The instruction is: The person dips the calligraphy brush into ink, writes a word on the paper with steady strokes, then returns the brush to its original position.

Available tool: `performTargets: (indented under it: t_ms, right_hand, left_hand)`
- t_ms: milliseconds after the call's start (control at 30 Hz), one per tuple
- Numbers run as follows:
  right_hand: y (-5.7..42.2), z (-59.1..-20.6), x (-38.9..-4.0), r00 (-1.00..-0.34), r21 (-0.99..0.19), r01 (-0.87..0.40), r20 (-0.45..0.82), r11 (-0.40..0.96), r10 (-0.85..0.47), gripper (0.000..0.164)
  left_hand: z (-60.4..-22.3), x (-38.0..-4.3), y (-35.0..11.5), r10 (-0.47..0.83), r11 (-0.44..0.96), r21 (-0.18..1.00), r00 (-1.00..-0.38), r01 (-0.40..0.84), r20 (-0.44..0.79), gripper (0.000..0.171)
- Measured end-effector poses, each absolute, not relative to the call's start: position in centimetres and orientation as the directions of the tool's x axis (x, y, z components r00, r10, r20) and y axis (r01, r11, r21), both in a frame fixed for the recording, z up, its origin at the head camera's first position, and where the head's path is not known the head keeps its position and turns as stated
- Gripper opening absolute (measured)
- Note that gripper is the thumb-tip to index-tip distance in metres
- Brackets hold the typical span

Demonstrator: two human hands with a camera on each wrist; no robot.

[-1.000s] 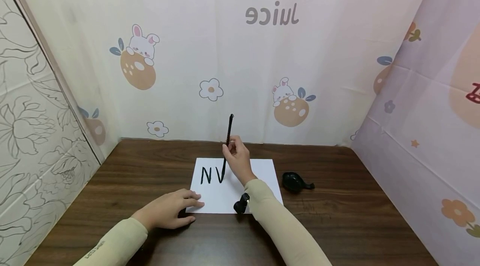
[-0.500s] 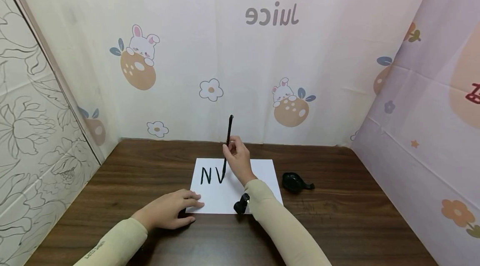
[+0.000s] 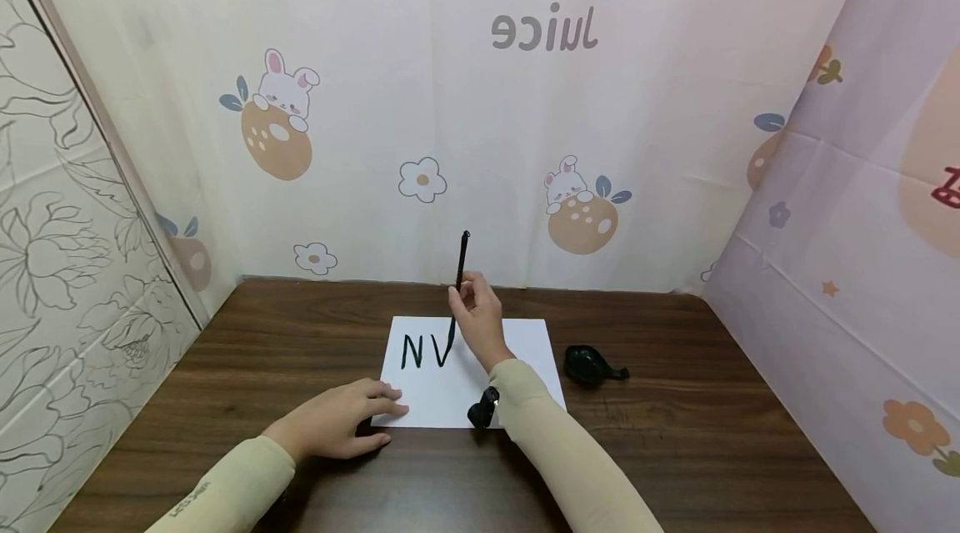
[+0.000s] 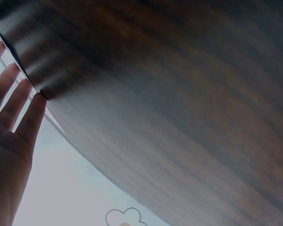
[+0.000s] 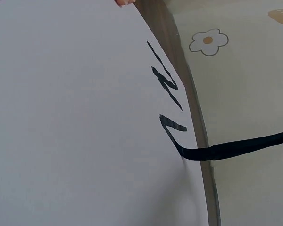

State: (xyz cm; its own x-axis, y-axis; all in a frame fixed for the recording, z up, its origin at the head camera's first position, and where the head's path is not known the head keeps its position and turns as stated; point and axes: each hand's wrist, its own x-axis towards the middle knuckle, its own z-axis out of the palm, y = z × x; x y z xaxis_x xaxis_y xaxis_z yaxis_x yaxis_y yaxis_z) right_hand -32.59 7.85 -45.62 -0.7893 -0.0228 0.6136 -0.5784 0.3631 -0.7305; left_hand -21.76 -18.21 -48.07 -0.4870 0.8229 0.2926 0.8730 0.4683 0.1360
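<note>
A sheet of white paper (image 3: 438, 401) lies on the table and bears a black letter N (image 3: 412, 352) and a V-shaped mark (image 3: 439, 352). My right hand (image 3: 480, 320) pinches a slim black writing brush (image 3: 461, 259), held nearly upright. In the right wrist view the bristles of the brush (image 5: 226, 150) bend against the paper at the end of the V's second stroke. My left hand (image 3: 341, 419) rests with spread fingers on the paper's lower left corner; the left wrist view shows its straight fingers (image 4: 32, 115) at the paper's edge.
A black dish (image 3: 587, 365) with a short handle stands right of the paper on the dark wood table (image 3: 690, 416). A printed curtain (image 3: 480, 124) hangs behind the table's far edge. A small black camera (image 3: 483, 408) sits at my right wrist.
The brush in my right hand has moved slightly up and to the right, lengthening the V's second stroke. My left hand and the paper have stayed in place.
</note>
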Motion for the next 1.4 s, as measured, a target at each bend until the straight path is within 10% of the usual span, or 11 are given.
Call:
performTargets:
  t_ms: [1400]
  right_hand:
    - [8.33, -45.76, -32.95, -0.755, -0.694, -0.601, 0.655, 0.397, 0.001, 0.016]
  left_hand:
    - [-48.14, -21.77, -18.24, 0.824, 0.471, 0.145, -0.493, 0.870, 0.280, 0.037]
